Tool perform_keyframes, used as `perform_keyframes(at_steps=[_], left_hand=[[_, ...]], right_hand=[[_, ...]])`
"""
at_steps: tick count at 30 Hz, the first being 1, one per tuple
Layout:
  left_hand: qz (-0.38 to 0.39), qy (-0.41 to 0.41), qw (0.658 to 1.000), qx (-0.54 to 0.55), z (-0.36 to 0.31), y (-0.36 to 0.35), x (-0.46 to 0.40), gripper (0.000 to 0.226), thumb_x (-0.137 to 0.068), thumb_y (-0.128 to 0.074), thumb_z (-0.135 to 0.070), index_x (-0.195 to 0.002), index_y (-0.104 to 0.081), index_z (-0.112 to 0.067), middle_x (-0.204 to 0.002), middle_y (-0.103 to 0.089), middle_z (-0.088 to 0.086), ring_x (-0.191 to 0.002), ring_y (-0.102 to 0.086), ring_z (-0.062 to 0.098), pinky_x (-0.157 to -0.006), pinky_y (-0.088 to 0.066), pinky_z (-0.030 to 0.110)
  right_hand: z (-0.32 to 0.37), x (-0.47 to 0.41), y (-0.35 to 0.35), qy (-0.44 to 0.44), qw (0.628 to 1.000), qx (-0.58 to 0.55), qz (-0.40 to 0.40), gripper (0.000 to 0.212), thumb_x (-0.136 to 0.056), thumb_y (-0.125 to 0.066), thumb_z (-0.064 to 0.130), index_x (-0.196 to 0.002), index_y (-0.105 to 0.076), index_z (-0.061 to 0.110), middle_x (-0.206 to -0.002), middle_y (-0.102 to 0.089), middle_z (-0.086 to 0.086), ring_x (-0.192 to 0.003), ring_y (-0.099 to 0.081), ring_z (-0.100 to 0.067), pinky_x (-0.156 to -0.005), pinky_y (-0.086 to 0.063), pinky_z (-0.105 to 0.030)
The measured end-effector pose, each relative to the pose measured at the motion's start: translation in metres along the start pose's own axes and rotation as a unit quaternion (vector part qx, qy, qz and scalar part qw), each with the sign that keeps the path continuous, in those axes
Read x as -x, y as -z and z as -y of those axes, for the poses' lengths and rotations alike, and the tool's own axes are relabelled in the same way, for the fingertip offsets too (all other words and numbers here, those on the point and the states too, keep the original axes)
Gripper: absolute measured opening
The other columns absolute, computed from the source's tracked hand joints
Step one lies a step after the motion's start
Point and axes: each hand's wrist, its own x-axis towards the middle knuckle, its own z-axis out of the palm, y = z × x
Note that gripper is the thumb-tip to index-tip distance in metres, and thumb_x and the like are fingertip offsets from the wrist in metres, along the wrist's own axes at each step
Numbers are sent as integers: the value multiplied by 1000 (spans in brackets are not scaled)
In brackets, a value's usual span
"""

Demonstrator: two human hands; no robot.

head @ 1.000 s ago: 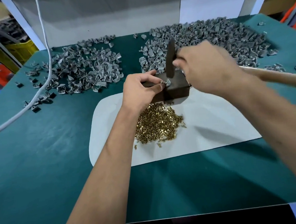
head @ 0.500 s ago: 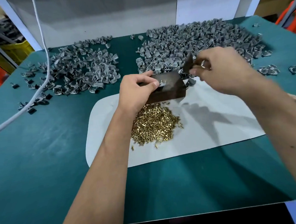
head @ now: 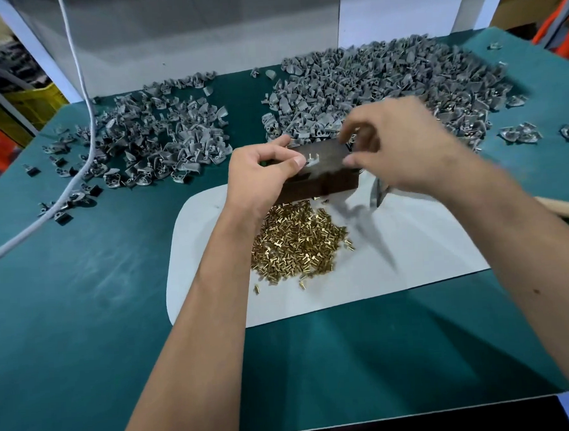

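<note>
Dark block (head: pixel 324 175) sits on white mat (head: pixel 410 258), a small pale part (head: pixel 312 161) atop it

Green table (head: pixel 84 324) bears white mat (head: pixel 411 268), grey parts (head: pixel 161 146) (two heaps), probably a cable (head: pixel 30 228).

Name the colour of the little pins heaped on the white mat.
Shiny brass gold pins, seen best in the head view.

Bare forearms (head: pixel 199 318), bare hands (head: pixel 258 180)
</note>
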Motion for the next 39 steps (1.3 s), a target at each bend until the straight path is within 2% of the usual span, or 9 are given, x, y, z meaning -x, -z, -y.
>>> perform_keyframes(at_steps=[3,9,18,23,27,30,34,36,39], left_hand=[[-3,-4,1000,5,-2,-1,1,18,-83,-79,-1,-77,-82,-18,-136,-67,1,-121,-65,14,-102,-55,47],[-9,-43,999,-6,-2,0,0,22,-84,-79,-5,-74,-82,-25,-131,-70,3,-119,-66,6,-110,-49,42],[-235,-23,963,-133,18,23,-22,17,-91,-73,-31,-77,-77,-23,-70,-69,-15,-68,-62,5,-82,-58,34],[-277,-19,934,-225,22,32,-21,9,-88,-70,-24,-87,-78,-24,-80,-71,-12,-89,-66,15,-97,-51,31],[-291,-28,880,-374,29,43,-20,33,-81,-62,-15,-108,-77,-26,-112,-73,2,-115,-53,25,-101,-23,24],[-243,-27,881,-404,37,46,-23,46,-82,-58,-8,-122,-73,-25,-126,-69,4,-126,-49,27,-93,-14,17],[-185,-57,901,-387,37,38,-23,45,-85,-60,1,-122,-74,-21,-129,-69,4,-125,-55,27,-114,-30,29],[-163,-56,917,-359,37,34,-23,42,-87,-62,3,-119,-76,-19,-122,-73,4,-115,-64,26,-108,-49,37],[-166,-46,920,-352,36,34,-21,31,-89,-65,-2,-111,-78,-19,-109,-77,4,-101,-69,24,-96,-57,38]], right_hand=[[17,-7,-16,64,997,-25,38,33,-81,-84,30,-110,-69,32,-93,-70,8,-87,-67,-16,-87,-57,-41],[14,-16,-26,96,991,-90,-21,22,-81,-84,24,-101,-77,26,-80,-68,8,-77,-67,-10,-82,-58,-32],[1,-46,-11,-28,985,-104,-132,42,-84,-83,19,-122,-65,19,-78,-68,11,-75,-64,-1,-86,-58,-33],[16,-31,0,135,988,-18,71,10,-83,-82,21,-85,-78,30,-76,-67,23,-70,-63,8,-74,-53,-11],[25,-19,-7,119,971,74,193,19,-87,-74,12,-94,-81,27,-79,-72,13,-74,-71,-8,-70,-60,-27],[25,-10,-18,101,964,120,216,27,-92,-68,11,-111,-78,28,-72,-62,15,-64,-65,-8,-65,-58,-28],[24,-1,-25,104,968,139,180,26,-93,-68,15,-113,-78,28,-80,-69,8,-76,-65,-16,-79,-57,-31],[22,3,-27,92,972,115,183,26,-93,-67,14,-113,-77,28,-93,-74,3,-83,-68,-19,-85,-59,-36],[19,8,-25,98,977,93,163,28,-95,-65,15,-117,-75,29,-92,-72,4,-82,-67,-20,-81,-58,-36]])
